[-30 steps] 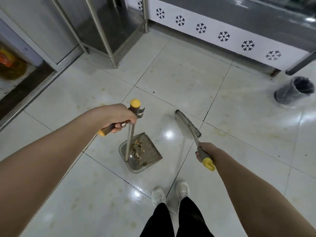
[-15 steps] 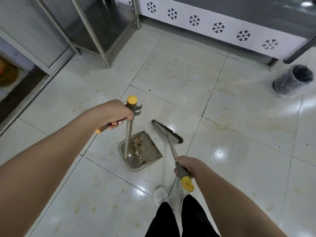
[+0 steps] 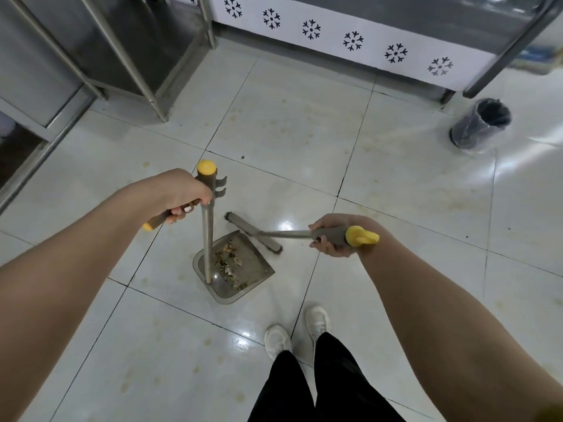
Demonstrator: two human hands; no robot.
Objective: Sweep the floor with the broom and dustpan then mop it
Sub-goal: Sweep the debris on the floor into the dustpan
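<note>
A grey dustpan [image 3: 249,269] stands on the white tile floor [image 3: 304,132] with brown debris [image 3: 228,260] inside it. Its metal pole rises to a grey grip with a yellow cap, and my left hand [image 3: 182,193] is closed around that grip. The broom [image 3: 254,231] has a flat grey head resting at the pan's open front edge. Its handle runs to the right, ending in a yellow tip. My right hand [image 3: 333,234] grips the broom handle just short of that tip.
Steel racks with thin legs [image 3: 152,95] stand at the upper left. A counter with a white snowflake-patterned base [image 3: 353,41] runs along the top. A small bin lined with a dark bag [image 3: 479,123] sits at the upper right. My white shoes [image 3: 297,333] are just behind the pan.
The broom head has been drawn in from the floor ahead to the dustpan's mouth, and its handle has swung flatter to the right. The dustpan and my left hand stayed put.
</note>
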